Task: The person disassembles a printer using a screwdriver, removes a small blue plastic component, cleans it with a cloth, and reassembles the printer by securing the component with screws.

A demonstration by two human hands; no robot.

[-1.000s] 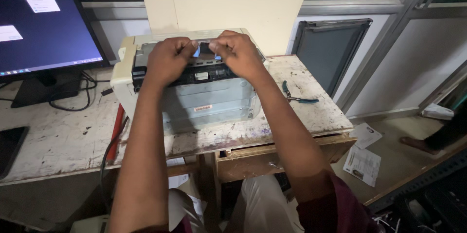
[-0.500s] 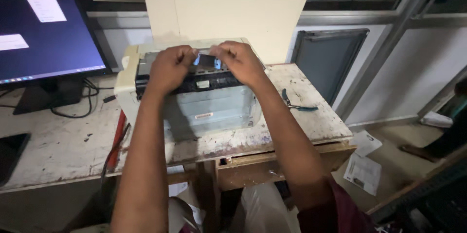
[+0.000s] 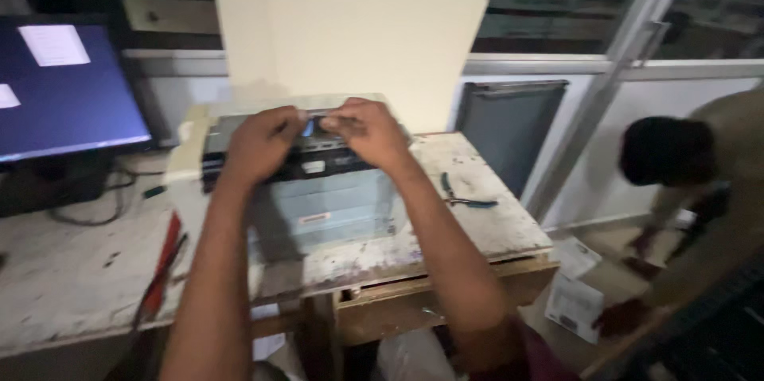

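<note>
Mid-step on the printer [image 3: 318, 190], centre of frame, sitting on the worn, paint-flecked table [image 3: 493, 226]. Both hands up on its dark top edge, near the back. Left hand [image 3: 259, 142] curled over the top left of that edge, fingers pressed together and bent down onto it. Right hand [image 3: 366, 130] just beside it, touching or nearly so, fingertips pinching a small blue-lit part between the two hands. Motion blur there, so probably a latch or small panel, can't tell which. Grey front panel of the printer facing the camera, beige flat boards [image 3: 358, 46] standing upright behind it.

Judgement: seating or releasing a part at the top rear, not lifting the unit. Next move likely needs even pressure from both thumbs and a steady body, since nothing clamps the printer down.

Around: pliers [image 3: 465, 199] lying right of the printer, apart from it. Red-handled tool [image 3: 163, 261] at lower left. Monitor [image 3: 64, 90] lit at upper left. Another person [image 3: 700, 190] bent over at far right, reaching toward papers on the floor.
</note>
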